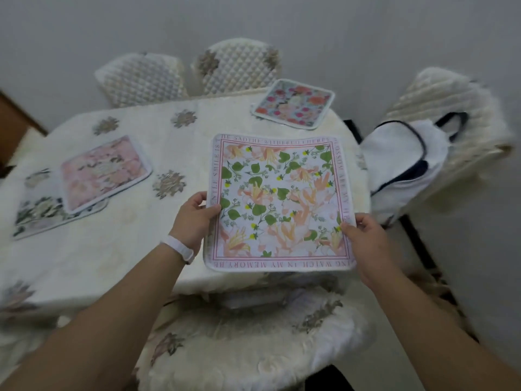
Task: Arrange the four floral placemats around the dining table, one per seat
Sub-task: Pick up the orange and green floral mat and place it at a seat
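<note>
A square placemat with peach flowers, green leaves and a lettered border [279,201] lies over the near right part of the table [112,258]. My left hand [194,218] grips its left edge and my right hand [363,235] grips its right edge. A bright red and pink floral placemat [293,104] lies at the far right corner. On the left, a pale pink placemat [104,172] lies partly on top of a green and white one [42,215].
A cream floral cloth covers the table. Padded chairs stand around it: two at the far side [141,80] [236,67], one at the right [439,108] with a white bag with dark straps [403,162] on it, one directly below me [253,340].
</note>
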Motion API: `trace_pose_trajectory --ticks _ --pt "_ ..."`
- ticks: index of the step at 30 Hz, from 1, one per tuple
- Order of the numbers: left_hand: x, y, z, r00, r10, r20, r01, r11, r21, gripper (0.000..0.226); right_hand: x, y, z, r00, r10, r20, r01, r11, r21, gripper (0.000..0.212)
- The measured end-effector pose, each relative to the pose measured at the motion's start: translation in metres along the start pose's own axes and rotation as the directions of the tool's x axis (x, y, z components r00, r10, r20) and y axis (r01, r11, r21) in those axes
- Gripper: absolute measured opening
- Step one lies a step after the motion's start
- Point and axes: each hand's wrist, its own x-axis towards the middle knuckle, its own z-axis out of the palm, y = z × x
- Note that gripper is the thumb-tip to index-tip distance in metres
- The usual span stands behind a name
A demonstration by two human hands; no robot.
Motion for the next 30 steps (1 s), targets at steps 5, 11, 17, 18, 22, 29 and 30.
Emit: trace_pose_trajectory --ticks 5,11,17,18,22,29,30 --pt "0.001 -0.004 -0.008 0.981 -0.038 -0.192 0.033 0.999 -0.029 0.015 0.042 0.002 0.025 0.988 0.004 0.157 0.017 0.99 -0.136 0.015" --pt "0.001 -0.017 -0.012 0.954 -0.07 -0.29 0.048 0.995 -0.083 0.016 0.061 -0.001 0.043 0.966 0.014 0.26 0.025 0.989 -0.149 0.009" --pt "0.033 -0.029 -0.033 0.938 -0.114 -0.327 0.122 0.993 0.002 0.017 0.067 0.009 0.08 0.961 0.08 0.265 -0.021 0.976 -0.217 0.016" --pt "0.041 -0.032 -0.036 0.94 -0.121 -0.32 0.133 0.991 0.016 0.018 0.068 0.011 0.085 0.962 0.093 0.258 -0.033 0.973 -0.227 0.016" --pt "0.069 -0.046 -0.042 0.944 -0.166 -0.286 0.19 0.98 0.056 0.02 0.075 0.023 0.099 0.965 0.145 0.22 -0.075 0.951 -0.299 0.015" --pt "0.096 -0.084 -0.044 0.942 -0.216 -0.258 0.245 0.966 0.086 0.018 0.095 0.045 0.11 0.962 0.182 0.202 -0.081 0.902 -0.424 0.016" --pt "0.099 -0.09 -0.043 0.943 -0.218 -0.252 0.249 0.964 0.096 0.019 0.096 0.048 0.111 0.963 0.181 0.199 -0.079 0.897 -0.434 0.016"
